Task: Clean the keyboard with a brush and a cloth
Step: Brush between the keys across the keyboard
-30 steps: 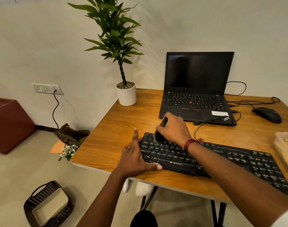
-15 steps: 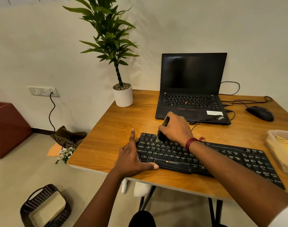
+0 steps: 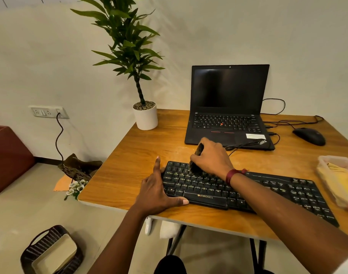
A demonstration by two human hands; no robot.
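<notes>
A dark woven basket (image 3: 30,252) with a pale liner sits on the floor by the person's left side. Above it, the left hand (image 3: 155,194) lies on the near left end of the keyboard (image 3: 268,186), its grip spread: forefinger straight along the end edge, thumb stretched along the front edge. The keyboard is flat, black and matte with pale legends, lying aslant on the grained wooden surface (image 3: 129,165); the right forearm covers its middle and its far right corner runs out under that arm.

The right hand (image 3: 210,159), a red thread band (image 3: 231,175) at the wrist, has its grip curled round a small dark brush (image 3: 196,161) whose lower end meets the upper left key rows — the bristles are too dark to make out against the keys. At the right border a translucent plastic tub (image 3: 325,161) holds a folded yellow cloth (image 3: 345,180); both are cut off by the frame.

Farther back stands an open black laptop (image 3: 228,89) with a dark screen, and a thin cable crosses its front corner. A glossy black mouse (image 3: 309,136) lies to its right, and a leafy plant in a white cylindrical pot (image 3: 145,117) stands at the far left corner. On the wall is a white socket plate (image 3: 46,111).
</notes>
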